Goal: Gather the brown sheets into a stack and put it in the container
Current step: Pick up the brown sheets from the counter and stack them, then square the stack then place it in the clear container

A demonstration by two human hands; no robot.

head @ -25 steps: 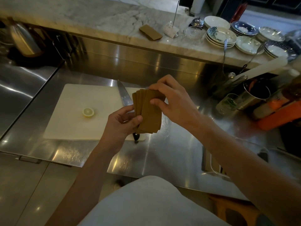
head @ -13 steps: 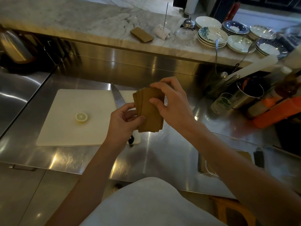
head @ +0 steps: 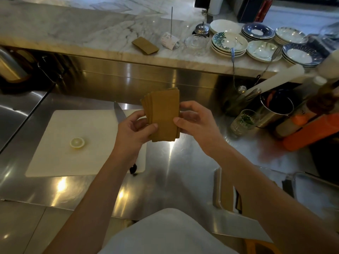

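Sheets [head: 163, 116], brown, held as a loose upright stack above the steel table [head: 174, 171], between both hands. Edges on the stack's left side are fanned, not flush; the right side looks more even.

Left hand [head: 134, 132] is curled on the stack's lower left, thumb pressed on the front face, fingers behind. Right hand [head: 197, 123] is partly closed on the right edge, thumb on the front near the middle, fingers wrapped round the back. Both hands grip the stack, neither is wide open.

Container [head: 218, 189], steel, sits at the near right of the table under the right forearm; something brown shows inside it, mostly hidden by the arm. The stack is well apart from it, up and to the left.

One more brown sheet [head: 145, 45] lies flat on the marble ledge [head: 73, 33] behind the table, beside a receipt spike [head: 170, 38].

White board [head: 64, 143] lies on the table left of the hands, with a lemon slice [head: 77, 143] on it. Knife [head: 119, 112] lies on the board's right part, blade tip pointing away, middle hidden behind the left hand.

Stacked plates [head: 229, 43] sit on the ledge at right. Steel cup [head: 275, 110] and small glass [head: 243, 121] stand on the table right of the hands.
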